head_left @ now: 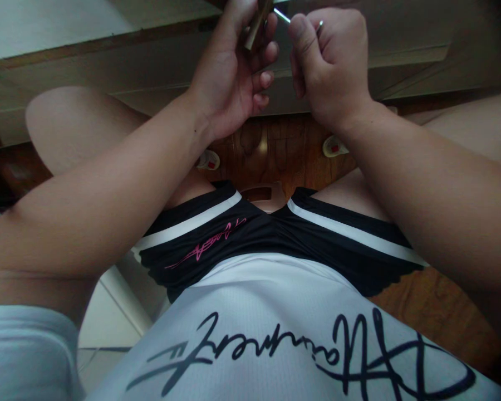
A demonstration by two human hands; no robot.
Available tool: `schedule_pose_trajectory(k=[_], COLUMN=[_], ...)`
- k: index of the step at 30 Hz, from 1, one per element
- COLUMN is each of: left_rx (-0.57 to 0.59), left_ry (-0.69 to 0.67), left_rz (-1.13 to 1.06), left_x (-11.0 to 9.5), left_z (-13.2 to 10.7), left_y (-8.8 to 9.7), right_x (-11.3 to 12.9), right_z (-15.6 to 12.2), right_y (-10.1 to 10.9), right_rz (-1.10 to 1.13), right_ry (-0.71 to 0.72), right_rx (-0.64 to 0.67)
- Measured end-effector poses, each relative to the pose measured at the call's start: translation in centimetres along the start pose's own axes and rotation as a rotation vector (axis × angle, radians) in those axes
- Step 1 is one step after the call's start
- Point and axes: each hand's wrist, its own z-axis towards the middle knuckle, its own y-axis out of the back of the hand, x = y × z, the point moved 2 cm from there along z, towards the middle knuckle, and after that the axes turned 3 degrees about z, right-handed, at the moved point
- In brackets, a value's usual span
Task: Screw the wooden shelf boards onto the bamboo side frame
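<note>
At the top of the view, my left hand [242,72] is palm up with its fingers curled. It grips a narrow, brownish-gold flat piece [256,30] between thumb and fingers; the upper end of this piece runs out of the frame. Beside it, my right hand [334,58] is closed in a fist, thumb on top, around a thin shiny metal rod [282,15]. One end of the rod points left to the brown piece, and a short metal tip shows near the thumb. Whether the rod touches the piece I cannot tell.
A pale panel with a wooden edge [87,44] runs across behind my hands. My bent knees [79,120] flank the space below them. Under me are a wooden floor [275,142] and a brown seat edge [279,192]. Light tiles [108,320] show at lower left.
</note>
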Motion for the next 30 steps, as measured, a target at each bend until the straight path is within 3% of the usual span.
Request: schedule_pose_trajectory(k=[13, 30], left_rx=[-0.075, -0.104], left_ry=[-0.016, -0.059], left_rz=[0.084, 0.131], left_x=[-0.17, 0.14], left_z=[0.04, -0.05], left_y=[0.06, 0.04], right_x=[0.47, 0.36], right_z=[-0.12, -0.26], right_y=[-0.32, -0.36], right_rz=[-0.065, -0.111], right_ry=[-0.003, -0.019], right_rx=[0.105, 0.079])
